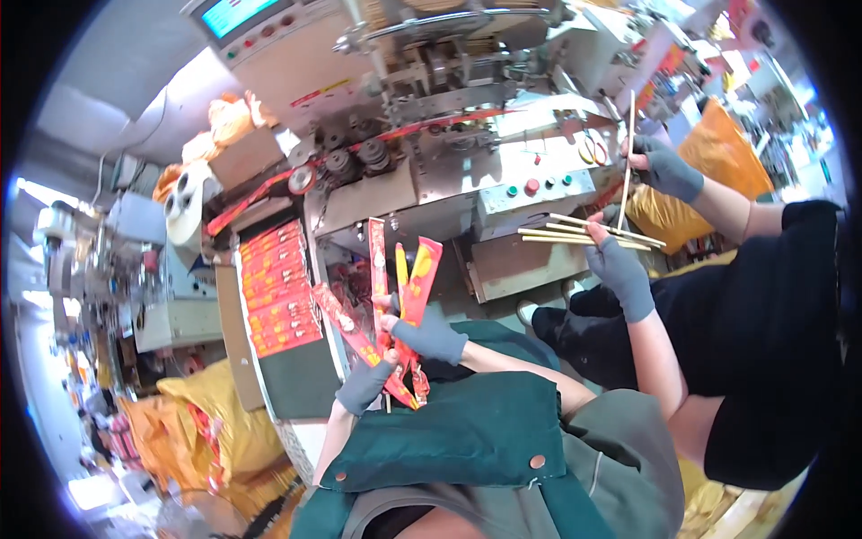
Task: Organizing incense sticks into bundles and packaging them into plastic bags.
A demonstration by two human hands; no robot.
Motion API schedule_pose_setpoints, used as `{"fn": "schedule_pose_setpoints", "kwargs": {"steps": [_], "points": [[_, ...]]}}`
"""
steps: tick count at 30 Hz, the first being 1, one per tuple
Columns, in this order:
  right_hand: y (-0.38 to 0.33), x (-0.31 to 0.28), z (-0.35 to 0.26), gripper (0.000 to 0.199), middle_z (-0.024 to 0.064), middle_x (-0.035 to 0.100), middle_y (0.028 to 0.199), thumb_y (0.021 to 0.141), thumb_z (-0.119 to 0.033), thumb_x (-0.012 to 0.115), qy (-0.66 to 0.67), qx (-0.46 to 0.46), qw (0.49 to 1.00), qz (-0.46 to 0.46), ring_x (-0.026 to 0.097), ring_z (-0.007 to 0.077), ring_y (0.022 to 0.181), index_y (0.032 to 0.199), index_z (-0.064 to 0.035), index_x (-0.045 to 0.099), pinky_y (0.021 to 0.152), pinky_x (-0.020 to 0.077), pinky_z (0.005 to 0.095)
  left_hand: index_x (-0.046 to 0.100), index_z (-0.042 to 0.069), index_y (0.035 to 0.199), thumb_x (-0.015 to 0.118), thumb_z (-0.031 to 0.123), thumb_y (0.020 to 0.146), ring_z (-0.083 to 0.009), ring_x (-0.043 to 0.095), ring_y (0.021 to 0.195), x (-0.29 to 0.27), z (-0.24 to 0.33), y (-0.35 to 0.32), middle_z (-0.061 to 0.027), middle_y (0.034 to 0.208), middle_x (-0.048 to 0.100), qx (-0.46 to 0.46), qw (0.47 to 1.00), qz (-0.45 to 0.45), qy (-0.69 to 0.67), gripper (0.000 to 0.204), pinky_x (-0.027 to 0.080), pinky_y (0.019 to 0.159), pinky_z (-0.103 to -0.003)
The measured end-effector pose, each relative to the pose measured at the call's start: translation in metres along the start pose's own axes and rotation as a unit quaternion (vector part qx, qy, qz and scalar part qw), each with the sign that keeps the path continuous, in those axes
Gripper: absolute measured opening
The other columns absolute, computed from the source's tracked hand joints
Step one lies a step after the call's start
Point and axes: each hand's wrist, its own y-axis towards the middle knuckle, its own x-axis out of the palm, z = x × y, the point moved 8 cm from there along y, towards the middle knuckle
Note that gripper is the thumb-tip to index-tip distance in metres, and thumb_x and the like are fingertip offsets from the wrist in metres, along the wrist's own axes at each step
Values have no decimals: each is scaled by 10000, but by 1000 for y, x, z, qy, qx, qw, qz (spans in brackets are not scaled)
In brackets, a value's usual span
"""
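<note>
Long, narrow red wrappers are in both my hands. My left hand [366, 384], in a grey fingerless glove, is closed on a slanting red wrapper [346, 316] printed with pale and yellow patterns. Just above it, my right hand [429, 336], gloved the same way, grips several wrappers fanned upward, among them a red and yellow wrapper [422, 274] and an upright red wrapper [377, 247]. Their lower ends cross between my hands near my green apron [449, 422]. Whether sticks lie inside the wrappers, I cannot tell.
Rows of red wrapped packets [278, 292] lie on a dark green belt [305, 386] at left. A packaging machine [440, 72] and its button box [537, 190] stand ahead. At right, a co-worker's gloved hands [620, 269] hold wooden sticks [584, 235]. Yellow sacks [238, 418] stand lower left.
</note>
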Motion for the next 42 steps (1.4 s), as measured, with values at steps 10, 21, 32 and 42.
{"fn": "schedule_pose_setpoints", "kwargs": {"steps": [10, 21, 32, 42], "points": [[24, 37, -18, 663, 203, 526, 1163, 833, -323, 598, -276, -47, 960, -16, 545, 309, 1065, 1345, -12, 315, 896, 428, 354, 417, 55, 1152, 593, 5, 768, -187, 592, 847, -4, 5, -13, -79, 977, 545, 117, 974, 96, -169, 425, 533, 723, -320], [-7, 39, 101, 427, 50, 598, 985, 933, -255, 473, -107, 237, 958, -124, 584, 120, 860, 1295, -33, 433, 700, 450, 239, 459, 84, 737, 539, 218, 814, -186, 532, 772, -237, -61, -181, -37, 749, 493, 364, 692, 487, -388, 174, 476, 632, -329], [-10, 22, 119, 389, 70, 613, 1015, 921, -288, 499, -114, 256, 959, -44, 600, 128, 803, 1212, -29, 500, 653, 462, 235, 588, 125, 892, 525, 542, 809, -197, 528, 709, -505, -111, -389, -37, 765, 548, 436, 675, 401, -441, 429, 419, 874, -510], [-16, -19, 99, 314, 50, 601, 939, 921, -263, 484, -93, 196, 974, 71, 589, 86, 721, 1122, -28, 532, 588, 462, 226, 382, -30, 1274, 573, 374, 824, -315, 392, 1219, -536, -65, -229, -198, 1356, 382, 341, 584, 279, -681, 634, 372, 985, -438]]}}
